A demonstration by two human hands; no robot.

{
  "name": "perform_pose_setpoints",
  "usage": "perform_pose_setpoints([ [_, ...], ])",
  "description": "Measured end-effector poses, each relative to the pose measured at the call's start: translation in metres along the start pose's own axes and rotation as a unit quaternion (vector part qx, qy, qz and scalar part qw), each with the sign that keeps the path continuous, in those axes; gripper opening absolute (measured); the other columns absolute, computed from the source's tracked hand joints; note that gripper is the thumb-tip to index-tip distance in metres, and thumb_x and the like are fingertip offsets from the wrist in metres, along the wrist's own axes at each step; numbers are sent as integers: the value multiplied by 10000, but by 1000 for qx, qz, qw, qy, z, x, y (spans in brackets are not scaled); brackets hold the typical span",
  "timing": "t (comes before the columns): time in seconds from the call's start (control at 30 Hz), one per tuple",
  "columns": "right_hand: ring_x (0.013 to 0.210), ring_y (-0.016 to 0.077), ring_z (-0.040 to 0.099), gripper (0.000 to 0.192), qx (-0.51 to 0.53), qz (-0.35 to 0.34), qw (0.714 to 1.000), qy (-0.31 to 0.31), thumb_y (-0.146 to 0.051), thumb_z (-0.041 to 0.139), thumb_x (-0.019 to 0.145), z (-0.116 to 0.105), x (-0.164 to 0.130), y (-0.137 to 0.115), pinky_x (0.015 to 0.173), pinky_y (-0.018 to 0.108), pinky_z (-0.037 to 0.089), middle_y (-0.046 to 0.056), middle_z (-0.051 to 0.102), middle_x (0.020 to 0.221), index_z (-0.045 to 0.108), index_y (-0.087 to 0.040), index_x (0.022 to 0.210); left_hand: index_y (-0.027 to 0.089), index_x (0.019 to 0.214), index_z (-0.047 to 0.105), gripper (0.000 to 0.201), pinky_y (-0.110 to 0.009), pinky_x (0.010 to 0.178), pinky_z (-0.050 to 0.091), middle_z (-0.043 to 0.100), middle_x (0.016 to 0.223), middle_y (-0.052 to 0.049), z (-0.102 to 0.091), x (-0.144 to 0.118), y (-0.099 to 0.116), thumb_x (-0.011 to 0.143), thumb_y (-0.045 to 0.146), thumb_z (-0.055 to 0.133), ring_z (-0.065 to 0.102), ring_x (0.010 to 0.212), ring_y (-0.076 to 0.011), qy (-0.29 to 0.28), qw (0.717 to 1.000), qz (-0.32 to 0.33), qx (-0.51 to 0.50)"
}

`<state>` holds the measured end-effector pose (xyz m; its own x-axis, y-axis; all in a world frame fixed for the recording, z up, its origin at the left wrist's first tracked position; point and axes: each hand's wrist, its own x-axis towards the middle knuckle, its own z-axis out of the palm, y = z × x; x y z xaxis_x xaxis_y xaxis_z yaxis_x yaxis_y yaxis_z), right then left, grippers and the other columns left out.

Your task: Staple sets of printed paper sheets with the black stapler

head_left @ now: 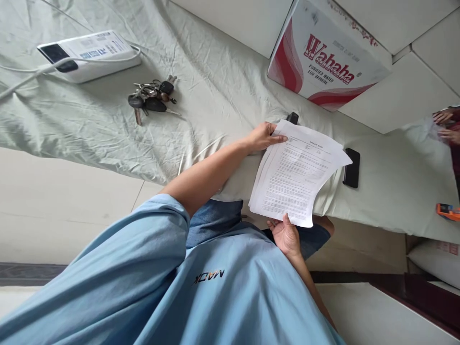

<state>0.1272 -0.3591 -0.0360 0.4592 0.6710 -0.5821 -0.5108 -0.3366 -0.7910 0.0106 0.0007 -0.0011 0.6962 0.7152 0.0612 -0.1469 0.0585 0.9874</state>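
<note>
A stack of printed paper sheets (296,172) is held up over the table's near edge, its pages slightly fanned along the left side. My left hand (265,137) pinches the stack at its upper left corner, thumb on top. At the bottom edge, my right hand (286,235) holds the sheets with its thumb in front; its other fingers are partly hidden. Just behind the top of the sheets, a small black object (293,118) shows only in part. A black phone (352,167) lies right of the papers, one paper corner reaching over it.
On the cloth-covered table (215,86) lie a bunch of keys (154,98) and a white power bank-like device (89,55) with a cable. A Wahaha carton (327,57) stands against the tiled wall. At the right are an orange object (447,211) and another person's hands (447,125).
</note>
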Motion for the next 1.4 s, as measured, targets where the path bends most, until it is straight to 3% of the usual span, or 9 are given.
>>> perform_pose_setpoints([
  [0.13,1127,247,847,720,-55,-87,991,80,-608,980,887,4,-8,-2,769,340,708,5,892,1362,760,-384,1535,162,1054,825,561,-523,1101,697,874,1035,-130,4,-2,2,814,626,1031,852,1106,-316,-40,998,8,-51],
  [0.23,1476,283,770,721,-126,-192,962,146,-535,974,906,1,-15,-11,1140,446,722,14,825,1569,756,-370,1573,173,1015,824,575,-556,1145,683,879,1056,-147,6,-5,4,794,662,1033,850,1178,-346,-62,994,13,-88],
  [0.37,1740,308,562,669,-189,-341,898,203,-504,922,961,-12,-10,-54,1484,592,456,35,712,1734,743,-341,1585,164,1001,826,579,-510,1138,670,871,1049,-130,2,-6,4,722,600,1085,837,1146,-317,-50,993,22,-104],
  [0.5,1708,377,597,752,-190,-436,850,226,-589,987,882,-33,-1,-112,1529,694,340,74,719,1714,756,-315,1543,146,973,831,546,-457,1031,674,848,992,-101,-8,-6,8,674,505,1113,817,1024,-276,-40,995,20,-86],
  [0.67,1701,432,592,761,-332,-451,810,174,-696,947,900,-64,7,-147,1451,722,457,160,740,1660,789,-241,1489,160,1002,867,494,-392,943,641,841,986,-78,-23,-1,9,637,382,1114,801,998,-253,-69,995,45,-50],
  [0.8,1643,425,643,903,-384,-432,806,126,-765,924,894,-71,19,-143,1436,735,452,178,761,1620,733,-194,1567,164,1010,886,429,-367,961,624,850,980,-74,-23,1,5,689,376,1077,800,1025,-245,-83,996,34,-28],
  [0.97,1629,394,654,889,-333,-449,817,140,-670,971,887,-68,32,-143,1471,721,399,138,768,1601,708,-239,1619,143,997,865,410,-451,1040,661,857,972,-94,-20,-7,13,744,403,1056,832,1064,-298,-65,997,26,-40],
  [1.2,1560,414,707,921,-281,-443,844,112,-582,1108,713,-65,50,-162,1469,720,392,140,811,1512,781,-222,1496,165,929,875,406,-399,951,668,876,941,-56,-23,-12,24,626,365,1056,831,953,-279,-125,991,-14,55],
  [1.4,1543,401,719,813,-254,-426,865,77,-576,1095,727,-53,57,-163,1437,691,463,116,828,1468,808,-255,1416,193,1018,868,435,-452,1035,653,869,972,-56,-20,-11,16,595,195,970,839,1081,-351,-91,989,-26,110],
])
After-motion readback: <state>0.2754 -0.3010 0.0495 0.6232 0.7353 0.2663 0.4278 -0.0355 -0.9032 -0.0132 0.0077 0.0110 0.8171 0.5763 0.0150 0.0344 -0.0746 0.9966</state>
